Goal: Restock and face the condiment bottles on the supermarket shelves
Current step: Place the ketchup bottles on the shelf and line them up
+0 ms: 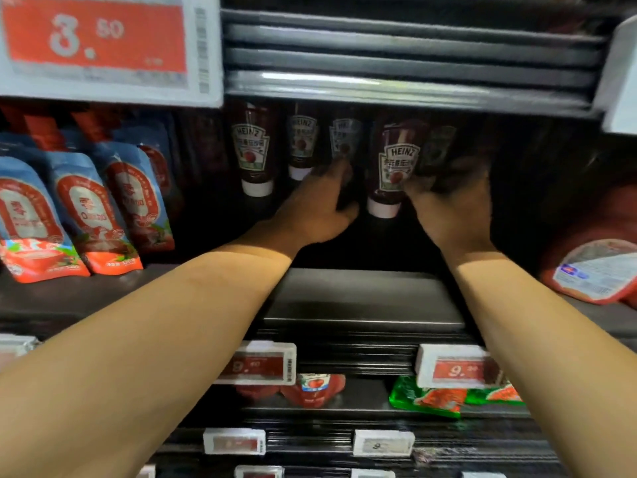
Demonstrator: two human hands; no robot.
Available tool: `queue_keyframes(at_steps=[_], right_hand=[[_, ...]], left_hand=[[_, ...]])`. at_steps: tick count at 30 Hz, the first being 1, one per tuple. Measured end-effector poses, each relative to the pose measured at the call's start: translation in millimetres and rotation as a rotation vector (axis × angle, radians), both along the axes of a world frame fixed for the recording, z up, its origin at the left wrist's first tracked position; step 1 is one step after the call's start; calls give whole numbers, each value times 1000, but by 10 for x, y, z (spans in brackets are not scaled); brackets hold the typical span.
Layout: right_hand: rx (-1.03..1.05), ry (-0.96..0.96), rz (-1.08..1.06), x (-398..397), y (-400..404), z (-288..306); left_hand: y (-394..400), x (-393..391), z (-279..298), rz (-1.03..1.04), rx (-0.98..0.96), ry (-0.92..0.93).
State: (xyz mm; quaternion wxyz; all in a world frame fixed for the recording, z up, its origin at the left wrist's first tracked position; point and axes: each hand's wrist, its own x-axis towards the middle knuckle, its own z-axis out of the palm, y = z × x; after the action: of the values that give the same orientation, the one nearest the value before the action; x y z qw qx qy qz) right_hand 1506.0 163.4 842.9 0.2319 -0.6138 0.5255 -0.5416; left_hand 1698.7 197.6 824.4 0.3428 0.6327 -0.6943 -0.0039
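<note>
Deep on the dark shelf (358, 298), both hands' fingers (418, 188) clasp ketchup bottles (393, 174).

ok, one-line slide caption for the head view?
Both hands reach deep into the shelf, pulling Heinz ketchup bottles forward.

The Heinz bottles (393, 167) at the back of the black shelf (362, 298) are dark red-brown with white caps and white labels carrying a red tomato over a green band. Toward the shelf's left edge, the pouches (93, 208) are blue with red ovals and orange-red bottoms. At its right edge lies a red pack (599, 257) with a white label. The big price tag (100, 39) at upper left is red with white digits on a white frame. Below, a green sachet (434, 398) shows red patches.
</note>
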Motion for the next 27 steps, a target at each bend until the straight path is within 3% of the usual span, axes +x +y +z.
queue_keyframes(at_steps=[4,9,12,18,27], right_hand=[[135,71,234,111,-182,-131],[96,222,171,293,-230,-128],[65,303,160,439,-210,-64],[75,339,254,834,-224,-54],[78,272,298,1290,-309,-81]], left_hand=[[31,51,82,30,-67,28],[231,382,231,562,-501,119],[269,503,240,786,-360,285],[67,647,105,702,-54,452],[-18,716,43,675,-185,496]])
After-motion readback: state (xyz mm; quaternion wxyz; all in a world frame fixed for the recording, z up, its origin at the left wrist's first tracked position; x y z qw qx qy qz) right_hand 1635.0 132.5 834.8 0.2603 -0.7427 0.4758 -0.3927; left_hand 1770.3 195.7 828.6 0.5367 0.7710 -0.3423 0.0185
